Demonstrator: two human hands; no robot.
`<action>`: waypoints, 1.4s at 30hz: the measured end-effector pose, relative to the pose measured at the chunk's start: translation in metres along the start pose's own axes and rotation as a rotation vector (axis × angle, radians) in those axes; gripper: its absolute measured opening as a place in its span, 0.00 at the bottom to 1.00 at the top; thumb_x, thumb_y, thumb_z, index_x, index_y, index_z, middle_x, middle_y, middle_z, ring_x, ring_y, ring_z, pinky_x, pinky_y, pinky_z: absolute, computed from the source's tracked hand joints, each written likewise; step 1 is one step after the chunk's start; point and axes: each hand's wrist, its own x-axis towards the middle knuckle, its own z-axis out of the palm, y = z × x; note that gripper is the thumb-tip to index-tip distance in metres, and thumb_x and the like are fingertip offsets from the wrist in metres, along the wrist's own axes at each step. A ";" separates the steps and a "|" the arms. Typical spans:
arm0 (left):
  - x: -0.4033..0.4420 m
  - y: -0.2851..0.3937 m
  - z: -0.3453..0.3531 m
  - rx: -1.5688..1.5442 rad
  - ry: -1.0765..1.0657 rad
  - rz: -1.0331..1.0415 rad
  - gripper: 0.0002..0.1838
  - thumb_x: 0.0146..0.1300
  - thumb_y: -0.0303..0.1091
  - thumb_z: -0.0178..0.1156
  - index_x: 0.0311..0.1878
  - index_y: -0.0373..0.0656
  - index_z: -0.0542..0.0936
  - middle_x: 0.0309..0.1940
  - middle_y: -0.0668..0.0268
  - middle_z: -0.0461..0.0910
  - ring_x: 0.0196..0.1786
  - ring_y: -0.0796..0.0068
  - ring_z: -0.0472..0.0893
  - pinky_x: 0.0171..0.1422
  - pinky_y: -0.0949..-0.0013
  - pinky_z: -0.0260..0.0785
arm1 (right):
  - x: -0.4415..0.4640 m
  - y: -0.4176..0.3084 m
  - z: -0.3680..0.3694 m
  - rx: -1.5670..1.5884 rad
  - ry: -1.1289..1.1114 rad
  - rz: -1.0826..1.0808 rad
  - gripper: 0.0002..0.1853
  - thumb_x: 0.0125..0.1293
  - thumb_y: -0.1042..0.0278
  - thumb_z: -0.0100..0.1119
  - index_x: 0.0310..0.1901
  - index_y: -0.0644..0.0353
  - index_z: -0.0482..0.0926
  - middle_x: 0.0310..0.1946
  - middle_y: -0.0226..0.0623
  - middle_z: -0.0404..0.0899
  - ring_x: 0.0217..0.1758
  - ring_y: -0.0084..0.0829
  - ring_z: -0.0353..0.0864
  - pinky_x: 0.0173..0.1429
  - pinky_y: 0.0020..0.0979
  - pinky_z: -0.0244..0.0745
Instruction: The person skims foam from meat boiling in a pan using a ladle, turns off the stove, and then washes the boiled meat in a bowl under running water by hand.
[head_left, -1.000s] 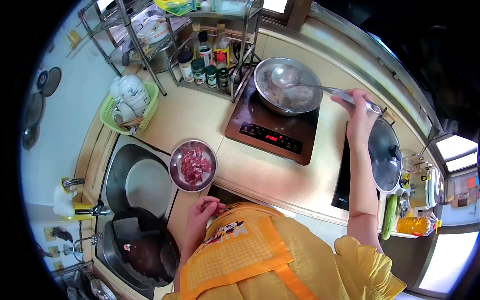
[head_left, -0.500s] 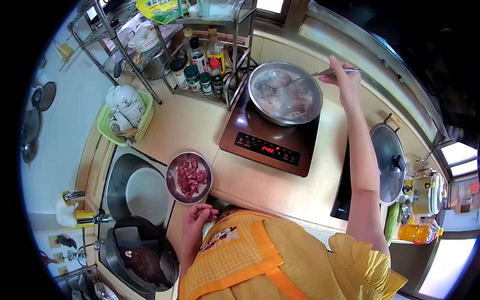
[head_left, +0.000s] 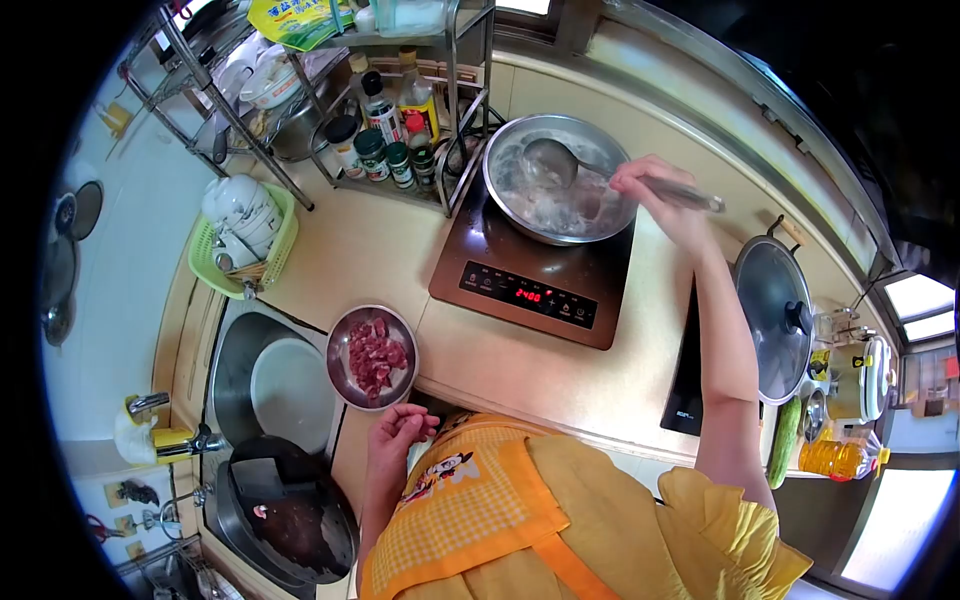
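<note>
My right hand [head_left: 662, 195] is wrapped round the handle of a metal ladle [head_left: 550, 160]. The ladle's bowl is over the far left part of a steel pan [head_left: 560, 238] of cloudy, foamy liquid; pale pieces show faintly in it. This pan stands on a brown induction cooktop [head_left: 470, 240] whose display reads 2400. Near the counter's front edge, my left hand [head_left: 400, 435] is held with fingers curled in, nothing visible in them. Just beyond it sits a steel bowl [head_left: 336, 375] with chopped red raw meat [head_left: 375, 358].
Left are a sink with a white basin [head_left: 290, 385], a dark pan [head_left: 300, 525] and a green basket [head_left: 205, 262] of crockery. A metal rack [head_left: 450, 120] holding seasoning bottles [head_left: 383, 118] stands beside the cooktop. At right are a lidded wok [head_left: 770, 320], cucumber [head_left: 783, 445] and oil bottle [head_left: 832, 460].
My right hand has moved left and toward me, swinging the ladle's handle nearer. The ladle's bowl now shows more clearly above the liquid. My left hand stays curled in the same place.
</note>
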 end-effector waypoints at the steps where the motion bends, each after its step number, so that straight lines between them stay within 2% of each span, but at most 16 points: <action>1: 0.000 -0.001 0.000 0.001 -0.003 0.005 0.07 0.64 0.29 0.53 0.42 0.38 0.74 0.34 0.62 0.81 0.33 0.80 0.79 0.40 0.78 0.69 | 0.000 -0.006 -0.002 -0.058 0.017 -0.046 0.04 0.59 0.73 0.58 0.35 0.63 0.79 0.36 0.38 0.79 0.40 0.30 0.80 0.43 0.28 0.74; 3: 0.000 -0.002 -0.001 0.001 -0.005 0.010 0.07 0.64 0.29 0.54 0.42 0.38 0.74 0.34 0.62 0.81 0.33 0.79 0.79 0.40 0.78 0.70 | 0.000 -0.019 -0.004 -0.173 0.047 -0.138 0.05 0.58 0.73 0.59 0.35 0.63 0.78 0.36 0.39 0.79 0.41 0.31 0.80 0.43 0.29 0.73; 4: 0.000 -0.002 -0.001 0.002 -0.004 0.010 0.07 0.64 0.29 0.54 0.42 0.38 0.74 0.34 0.61 0.81 0.33 0.79 0.79 0.40 0.78 0.70 | 0.003 -0.025 -0.005 -0.174 0.102 -0.133 0.05 0.59 0.71 0.60 0.34 0.63 0.78 0.34 0.38 0.80 0.38 0.29 0.81 0.41 0.26 0.74; 7: -0.002 -0.002 -0.001 0.005 -0.004 0.010 0.07 0.64 0.29 0.53 0.42 0.38 0.74 0.34 0.62 0.81 0.33 0.79 0.79 0.40 0.78 0.70 | 0.018 -0.009 -0.005 0.150 0.321 0.143 0.06 0.60 0.70 0.59 0.32 0.64 0.78 0.29 0.37 0.80 0.32 0.28 0.82 0.36 0.23 0.74; 8: -0.003 -0.002 -0.001 0.006 -0.004 0.011 0.07 0.64 0.29 0.53 0.42 0.38 0.74 0.34 0.62 0.81 0.33 0.79 0.79 0.40 0.78 0.70 | 0.030 -0.005 -0.011 0.125 0.383 0.158 0.12 0.61 0.64 0.60 0.30 0.67 0.78 0.23 0.36 0.79 0.25 0.27 0.83 0.31 0.21 0.73; 11: -0.004 -0.002 -0.003 -0.004 0.011 0.021 0.07 0.64 0.29 0.54 0.43 0.38 0.74 0.34 0.62 0.81 0.33 0.79 0.78 0.40 0.78 0.70 | 0.055 0.011 -0.031 0.067 0.488 0.362 0.18 0.59 0.59 0.62 0.28 0.70 0.77 0.20 0.37 0.78 0.23 0.29 0.83 0.27 0.22 0.73; 14: -0.005 -0.003 -0.006 -0.013 0.035 0.020 0.07 0.64 0.29 0.54 0.43 0.37 0.74 0.34 0.62 0.81 0.33 0.79 0.78 0.40 0.78 0.70 | 0.071 0.023 -0.039 0.148 0.473 0.416 0.22 0.56 0.54 0.65 0.26 0.71 0.76 0.19 0.39 0.78 0.21 0.31 0.83 0.25 0.23 0.73; 17: -0.006 -0.003 -0.006 -0.017 0.042 0.026 0.08 0.64 0.29 0.54 0.43 0.37 0.74 0.34 0.62 0.81 0.33 0.79 0.78 0.40 0.78 0.70 | 0.084 0.039 -0.037 0.180 0.511 0.468 0.22 0.55 0.55 0.66 0.27 0.71 0.76 0.20 0.41 0.78 0.22 0.32 0.83 0.25 0.24 0.73; 23: -0.008 -0.002 -0.006 -0.031 0.047 0.025 0.08 0.64 0.30 0.54 0.44 0.37 0.74 0.34 0.62 0.81 0.34 0.79 0.78 0.41 0.78 0.70 | 0.107 0.049 -0.025 0.169 0.546 0.489 0.21 0.56 0.57 0.65 0.29 0.73 0.74 0.21 0.42 0.79 0.22 0.33 0.83 0.25 0.24 0.74; 29: -0.009 -0.006 -0.009 -0.047 0.069 0.019 0.08 0.64 0.30 0.54 0.44 0.37 0.74 0.35 0.62 0.81 0.34 0.79 0.78 0.41 0.78 0.70 | 0.122 0.040 -0.013 0.237 0.557 0.412 0.16 0.56 0.64 0.59 0.30 0.74 0.74 0.22 0.43 0.80 0.22 0.34 0.83 0.27 0.24 0.74; 36: -0.012 -0.004 -0.007 -0.048 0.077 0.021 0.08 0.64 0.30 0.54 0.43 0.37 0.74 0.35 0.62 0.81 0.33 0.79 0.78 0.41 0.78 0.69 | 0.143 0.039 0.008 0.113 0.399 0.311 0.16 0.52 0.62 0.57 0.23 0.72 0.76 0.19 0.43 0.79 0.22 0.33 0.84 0.28 0.27 0.76; 42: -0.014 -0.002 -0.005 -0.042 0.093 0.026 0.08 0.64 0.30 0.54 0.43 0.37 0.74 0.35 0.62 0.81 0.33 0.79 0.78 0.40 0.79 0.68 | 0.146 0.022 0.032 0.156 0.310 0.279 0.15 0.53 0.63 0.58 0.26 0.72 0.76 0.19 0.40 0.79 0.23 0.32 0.84 0.27 0.25 0.77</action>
